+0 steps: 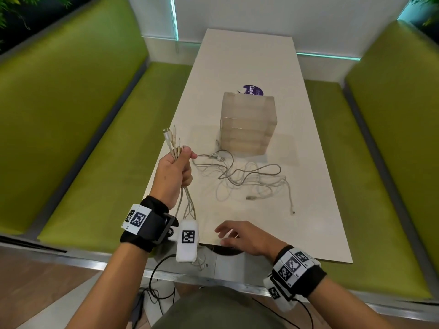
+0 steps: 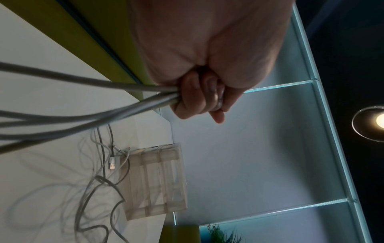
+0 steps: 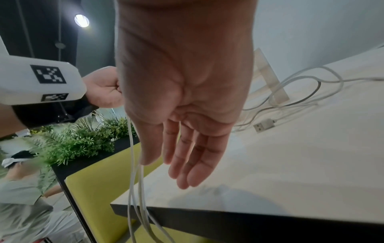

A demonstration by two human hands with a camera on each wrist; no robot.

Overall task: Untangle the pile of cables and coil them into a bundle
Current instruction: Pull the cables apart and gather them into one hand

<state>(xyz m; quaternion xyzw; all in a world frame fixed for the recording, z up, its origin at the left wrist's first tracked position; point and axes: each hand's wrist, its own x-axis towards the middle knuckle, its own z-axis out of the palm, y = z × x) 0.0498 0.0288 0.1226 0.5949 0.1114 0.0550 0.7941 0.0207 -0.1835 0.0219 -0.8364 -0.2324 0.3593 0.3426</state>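
Left hand fist-tight round gathered cable ends; right hand loose, fingers straight, holding nothing. Abt halfway: tangle on table unsorted, no coiling yet.

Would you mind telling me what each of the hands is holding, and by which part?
The left hand grips several cables in a fist just below their plugs, which stick up above it. The right hand holds nothing.

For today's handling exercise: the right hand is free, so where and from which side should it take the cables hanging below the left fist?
Probably just under the left hand, where the hanging cables run gathered and parallel. The right hand, open over the table edge, could come from the right side and close round them before they spread and drop past the edge.
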